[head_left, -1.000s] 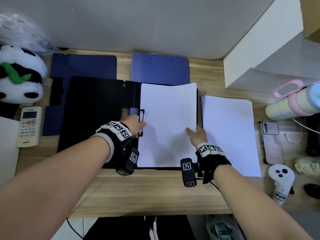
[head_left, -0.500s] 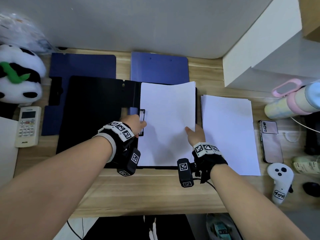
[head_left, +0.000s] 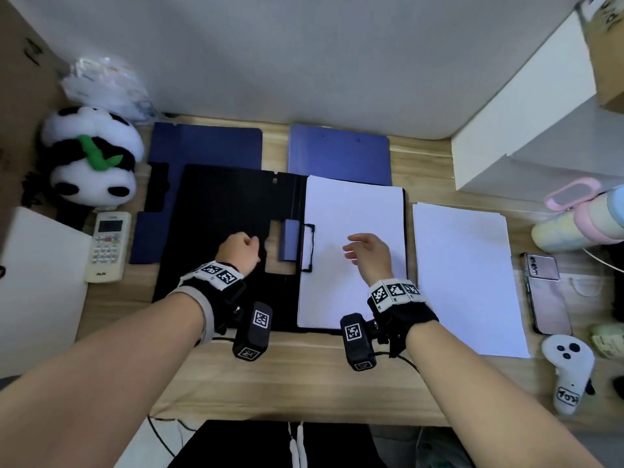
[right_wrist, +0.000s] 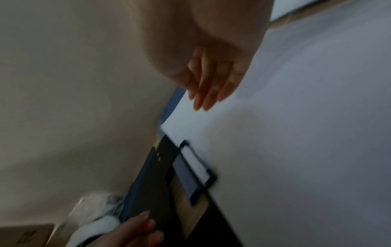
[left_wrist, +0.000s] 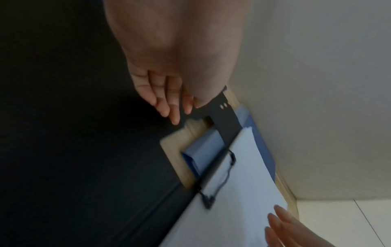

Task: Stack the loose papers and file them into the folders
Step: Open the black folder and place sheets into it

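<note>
A black folder (head_left: pixel 219 228) lies open on the wooden desk. Its right half holds a stack of white paper (head_left: pixel 354 214), lying flat with its left edge under the wire clip (head_left: pixel 308 248). My left hand (head_left: pixel 241 248) hovers over the black left flap, beside the clip, with its fingers (left_wrist: pixel 169 107) relaxed and holding nothing. Above the clipped sheets my right hand (head_left: pixel 363 248) hangs with its fingers (right_wrist: pixel 207 90) loose and empty. A second stack of loose white paper (head_left: pixel 466 278) lies to the right of the folder. Two blue folders (head_left: pixel 206 146) (head_left: pixel 339 153) lie at the back.
A plush panda (head_left: pixel 91 163) and a remote control (head_left: pixel 107 244) sit at the left. A phone (head_left: pixel 547 292), a white controller (head_left: pixel 569 373) and pastel bottles (head_left: pixel 580 221) crowd the right edge. A white box (head_left: pixel 526 130) stands at the back right.
My left hand let go of the clip and drew back left. My right hand released the paper's edge and lifted over the sheet. The paper now lies flat under the clip.
</note>
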Demonstrator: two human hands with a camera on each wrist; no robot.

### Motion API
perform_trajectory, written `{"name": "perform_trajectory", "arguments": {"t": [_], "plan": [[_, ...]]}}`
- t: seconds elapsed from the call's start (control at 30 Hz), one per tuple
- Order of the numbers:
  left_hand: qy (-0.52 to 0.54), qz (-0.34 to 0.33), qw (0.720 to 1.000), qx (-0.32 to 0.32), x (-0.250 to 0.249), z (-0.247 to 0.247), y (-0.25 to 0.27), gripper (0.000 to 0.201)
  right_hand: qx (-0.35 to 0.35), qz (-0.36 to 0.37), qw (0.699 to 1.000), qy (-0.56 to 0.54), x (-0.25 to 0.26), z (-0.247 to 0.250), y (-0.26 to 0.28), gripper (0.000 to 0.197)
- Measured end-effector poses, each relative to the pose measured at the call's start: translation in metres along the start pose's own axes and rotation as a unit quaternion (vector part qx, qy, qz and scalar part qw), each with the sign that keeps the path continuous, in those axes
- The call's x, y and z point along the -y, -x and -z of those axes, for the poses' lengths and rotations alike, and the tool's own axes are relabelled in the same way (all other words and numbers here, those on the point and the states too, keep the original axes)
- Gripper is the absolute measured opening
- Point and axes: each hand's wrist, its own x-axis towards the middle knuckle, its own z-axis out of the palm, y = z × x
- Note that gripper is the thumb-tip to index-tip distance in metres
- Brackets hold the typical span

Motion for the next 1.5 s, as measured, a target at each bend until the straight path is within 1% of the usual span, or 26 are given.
{"name": "perform_trajectory", "arguments": {"t": [0.1,0.17,0.27,0.33,0.4,0.47,0.53,0.6,0.63,0.7,0.73,0.8,0.9,1.0,1.07,1.1,1.13,1.2,1.23,1.27,1.3,1.37,1.43,1.5], "plan": [[-0.015,0.046,0.998,-0.048,0.026,0.026,0.0,0.031,0.132,-0.047,0.99,0.004,0.017,-0.041,0.017,0.019],[-0.034,0.073,0.994,-0.074,0.044,0.042,0.001,0.03,0.184,-0.076,0.98,0.027,0.021,-0.069,0.026,0.02],[-0.043,0.116,0.988,-0.094,0.066,0.059,0.002,0.03,0.185,-0.096,0.975,0.078,0.021,-0.099,0.032,0.027],[-0.028,0.143,0.985,-0.096,0.077,0.068,0.002,0.036,0.19,-0.115,0.971,0.089,0.022,-0.113,0.035,0.025],[-0.013,0.165,0.981,-0.096,0.086,0.074,0.001,0.044,0.198,-0.146,0.966,0.076,0.024,-0.124,0.04,0.021],[0.006,0.171,0.981,-0.095,0.088,0.078,0.0,0.052,0.194,-0.158,0.965,0.073,0.025,-0.128,0.043,0.029],[0.021,0.166,0.981,-0.093,0.086,0.082,0.002,0.055,0.191,-0.154,0.966,0.078,0.024,-0.13,0.045,0.033],[0.032,0.154,0.982,-0.102,0.08,0.089,0.006,0.053,0.196,-0.149,0.966,0.075,0.024,-0.128,0.047,0.03],[0.031,0.143,0.984,-0.105,0.076,0.093,0.007,0.052,0.199,-0.145,0.967,0.072,0.024,-0.126,0.049,0.024],[0.012,0.106,0.989,-0.098,0.07,0.103,0.006,0.048,0.198,-0.149,0.967,0.056,0.026,-0.12,0.051,0.009],[0.001,0.08,0.992,-0.094,0.063,0.11,0.007,0.045,0.198,-0.145,0.968,0.047,0.029,-0.116,0.054,0.009],[-0.031,0.021,0.994,-0.106,0.047,0.122,0.011,0.047,0.206,-0.135,0.969,0.039,0.032,-0.108,0.055,0.025],[-0.091,-0.061,0.987,-0.122,0.008,0.137,0.029,0.058,0.2,-0.103,0.974,0.016,0.043,-0.089,0.06,0.025],[-0.137,-0.119,0.979,-0.097,-0.034,0.142,0.051,0.065,0.194,-0.067,0.979,0.0,0.06,-0.064,0.068,0.015],[-0.114,-0.166,0.978,-0.063,-0.062,0.139,0.068,0.064,0.193,-0.042,0.98,-0.005,0.068,-0.043,0.071,0.019],[-0.078,-0.181,0.98,-0.023,-0.075,0.135,0.077,0.064,0.191,-0.034,0.981,-0.008,0.072,-0.034,0.072,0.021],[-0.029,-0.185,0.982,0.033,-0.088,0.129,0.087,0.063,0.186,-0.031,0.982,-0.012,0.074,-0.023,0.071,0.023],[0.059,-0.188,0.97,0.139,-0.112,0.114,0.105,0.053,0.172,-0.04,0.984,-0.034,0.075,0.001,0.07,0.028],[0.089,-0.198,0.96,0.176,-0.123,0.105,0.111,0.048,0.165,-0.051,0.983,-0.055,0.074,0.015,0.07,0.031],[0.116,-0.205,0.952,0.197,-0.129,0.096,0.113,0.044,0.157,-0.063,0.983,-0.073,0.073,0.028,0.069,0.036],[0.14,-0.21,0.946,0.204,-0.133,0.087,0.115,0.041,0.148,-0.076,0.982,-0.092,0.071,0.04,0.068,0.042],[0.174,-0.192,0.947,0.192,-0.136,0.066,0.112,0.035,0.138,-0.097,0.979,-0.117,0.064,0.07,0.063,0.056],[0.175,-0.152,0.958,0.17,-0.13,0.046,0.104,0.028,0.141,-0.109,0.973,-0.147,0.054,0.096,0.054,0.066],[0.153,-0.114,0.968,0.163,-0.119,0.027,0.095,0.024,0.129,-0.132,0.97,-0.16,0.041,0.116,0.045,0.07]]}}
